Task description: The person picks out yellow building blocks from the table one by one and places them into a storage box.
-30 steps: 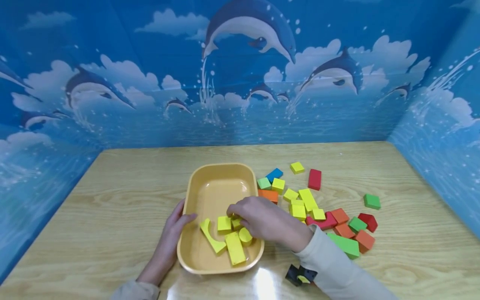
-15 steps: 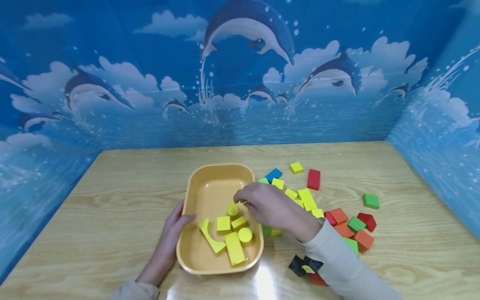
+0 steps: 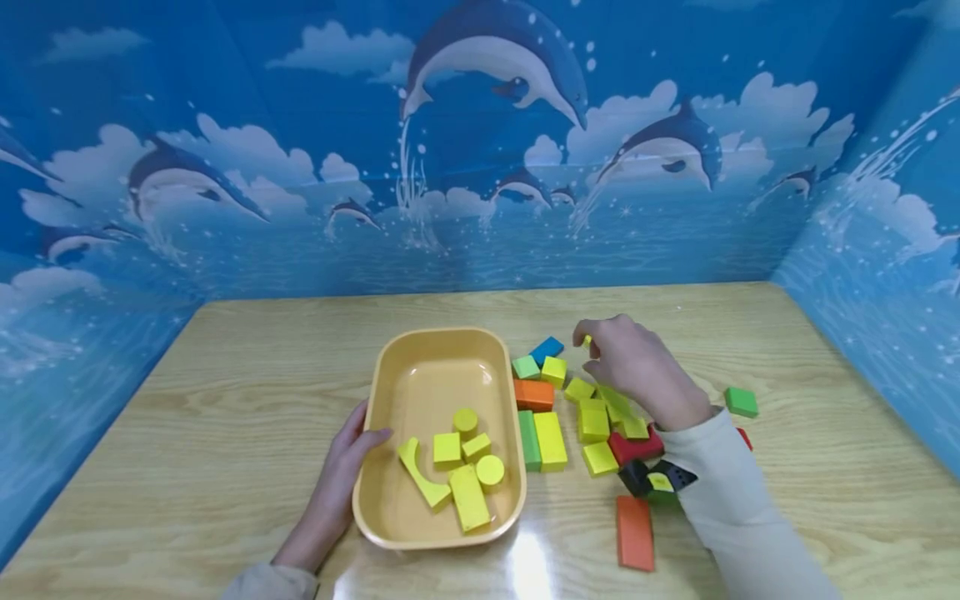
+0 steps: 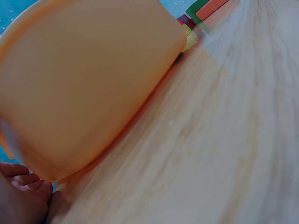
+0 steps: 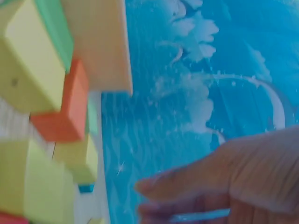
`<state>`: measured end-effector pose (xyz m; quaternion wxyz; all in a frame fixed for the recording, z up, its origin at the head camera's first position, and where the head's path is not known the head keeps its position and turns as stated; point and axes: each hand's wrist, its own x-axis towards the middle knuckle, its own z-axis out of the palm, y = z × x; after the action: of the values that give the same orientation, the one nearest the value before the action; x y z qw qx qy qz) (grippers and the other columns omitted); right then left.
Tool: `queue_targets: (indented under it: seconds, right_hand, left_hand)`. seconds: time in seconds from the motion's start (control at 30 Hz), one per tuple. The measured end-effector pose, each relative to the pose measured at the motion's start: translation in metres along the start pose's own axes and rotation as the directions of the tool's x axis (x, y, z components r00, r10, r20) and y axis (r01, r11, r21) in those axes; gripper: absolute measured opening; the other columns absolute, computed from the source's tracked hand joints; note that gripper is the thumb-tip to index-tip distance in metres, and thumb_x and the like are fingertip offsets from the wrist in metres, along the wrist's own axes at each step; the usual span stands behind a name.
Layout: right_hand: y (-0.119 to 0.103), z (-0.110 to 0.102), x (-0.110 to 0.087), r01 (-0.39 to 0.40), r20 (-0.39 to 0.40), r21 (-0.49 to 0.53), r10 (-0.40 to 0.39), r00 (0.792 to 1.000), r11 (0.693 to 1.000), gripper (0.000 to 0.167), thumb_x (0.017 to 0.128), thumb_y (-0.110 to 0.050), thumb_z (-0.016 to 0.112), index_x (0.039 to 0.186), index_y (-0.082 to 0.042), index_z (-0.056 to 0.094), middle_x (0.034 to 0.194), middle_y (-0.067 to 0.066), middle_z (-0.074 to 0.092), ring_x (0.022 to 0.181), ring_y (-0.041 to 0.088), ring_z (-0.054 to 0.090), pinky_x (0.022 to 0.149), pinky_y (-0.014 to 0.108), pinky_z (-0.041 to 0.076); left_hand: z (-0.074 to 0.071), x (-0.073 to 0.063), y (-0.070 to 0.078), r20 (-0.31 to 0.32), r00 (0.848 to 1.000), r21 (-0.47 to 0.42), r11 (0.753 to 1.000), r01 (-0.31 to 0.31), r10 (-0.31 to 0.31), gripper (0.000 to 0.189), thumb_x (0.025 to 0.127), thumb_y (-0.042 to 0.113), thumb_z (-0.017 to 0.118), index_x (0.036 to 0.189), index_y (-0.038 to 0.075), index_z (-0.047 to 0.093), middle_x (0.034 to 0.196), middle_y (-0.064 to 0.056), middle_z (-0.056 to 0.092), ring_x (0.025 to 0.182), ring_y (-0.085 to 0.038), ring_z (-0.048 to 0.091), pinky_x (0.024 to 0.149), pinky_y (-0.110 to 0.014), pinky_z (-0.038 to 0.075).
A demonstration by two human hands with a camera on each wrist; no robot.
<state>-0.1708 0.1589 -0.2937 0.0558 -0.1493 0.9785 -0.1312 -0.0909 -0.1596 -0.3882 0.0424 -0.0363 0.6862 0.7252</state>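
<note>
Six yellow blocks (image 3: 447,451) occupy the tray (image 3: 431,375) left hand (image 3: 354,454) grips; right hand (image 3: 633,360), fingers loose, has withdrawn; cylinder (image 3: 466,421) placement appears complete.

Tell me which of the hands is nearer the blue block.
Right. The right hand is just right of the blue block; the left hand is across the tray, at its left wall.
</note>
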Motion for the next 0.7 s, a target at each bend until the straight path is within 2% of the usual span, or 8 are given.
queue_targets:
  seconds: [0.1, 0.17, 0.27, 0.43, 0.6, 0.7]
  right_hand:
    - [0.007, 0.001, 0.002, -0.124, 0.076, -0.034, 0.126, 0.989, 0.992, 0.034, 0.085, -0.009, 0.071, 0.116, 0.001, 0.063, 0.092, 0.013, 0.062, 0.073, 0.024, 0.055, 0.06, 0.036, 0.05]
    - [0.011, 0.005, 0.004, -0.178, 0.116, -0.049, 0.183, 0.976, 0.983, 0.033, 0.086, -0.012, 0.071, 0.114, 0.002, 0.062, 0.097, 0.015, 0.062, 0.077, 0.025, 0.055, 0.064, 0.038, 0.05]
    - [0.014, 0.011, 0.008, -0.242, 0.167, -0.075, 0.252, 0.953, 0.967, 0.024, 0.087, -0.016, 0.069, 0.103, 0.001, 0.063, 0.093, 0.014, 0.059, 0.076, 0.026, 0.052, 0.063, 0.036, 0.047]
    - [0.016, 0.016, 0.011, -0.303, 0.182, -0.115, 0.32, 0.93, 0.946, 0.019, 0.086, -0.017, 0.068, 0.092, 0.0, 0.061, 0.084, 0.012, 0.055, 0.071, 0.025, 0.051, 0.058, 0.033, 0.044]
    - [0.016, 0.02, 0.012, -0.34, 0.194, -0.14, 0.362, 0.912, 0.93, 0.022, 0.083, -0.016, 0.069, 0.094, 0.002, 0.062, 0.085, 0.014, 0.054, 0.072, 0.027, 0.052, 0.059, 0.035, 0.045]
    - [0.015, 0.022, 0.014, -0.339, 0.201, -0.17, 0.37, 0.907, 0.925, 0.029, 0.083, -0.017, 0.07, 0.101, 0.005, 0.063, 0.09, 0.017, 0.055, 0.075, 0.028, 0.052, 0.063, 0.037, 0.048]
  left_hand:
    - [0.0, 0.0, 0.0, -0.002, 1.0, -0.001, 1.0, 0.0, 0.0, 0.057, 0.094, 0.007, 0.044, 0.149, 0.003, 0.03, 0.147, -0.021, 0.039, 0.121, -0.022, 0.049, 0.094, -0.019, 0.044]
    - [0.0, 0.0, -0.001, -0.007, 1.0, 0.002, 1.0, 0.002, -0.002, 0.057, 0.093, 0.007, 0.045, 0.149, 0.003, 0.031, 0.146, -0.021, 0.039, 0.12, -0.021, 0.05, 0.094, -0.019, 0.045]
    - [0.0, 0.001, -0.001, -0.011, 1.0, 0.005, 1.0, 0.003, -0.003, 0.057, 0.093, 0.007, 0.045, 0.148, 0.003, 0.031, 0.146, -0.021, 0.04, 0.119, -0.02, 0.05, 0.094, -0.019, 0.045]
    - [0.0, 0.0, -0.001, -0.01, 1.0, 0.007, 1.0, 0.0, 0.0, 0.057, 0.093, 0.007, 0.045, 0.148, 0.002, 0.031, 0.147, -0.021, 0.039, 0.124, -0.027, 0.046, 0.094, -0.018, 0.044]
    - [0.0, 0.001, -0.002, -0.01, 1.0, 0.008, 1.0, -0.007, 0.007, 0.057, 0.093, 0.007, 0.045, 0.148, 0.002, 0.031, 0.148, -0.02, 0.038, 0.127, -0.03, 0.044, 0.095, -0.018, 0.043]
    - [-0.001, 0.001, -0.001, -0.007, 1.0, 0.003, 1.0, -0.009, 0.009, 0.058, 0.093, 0.007, 0.045, 0.149, 0.002, 0.03, 0.148, -0.02, 0.038, 0.127, -0.03, 0.044, 0.095, -0.018, 0.043]
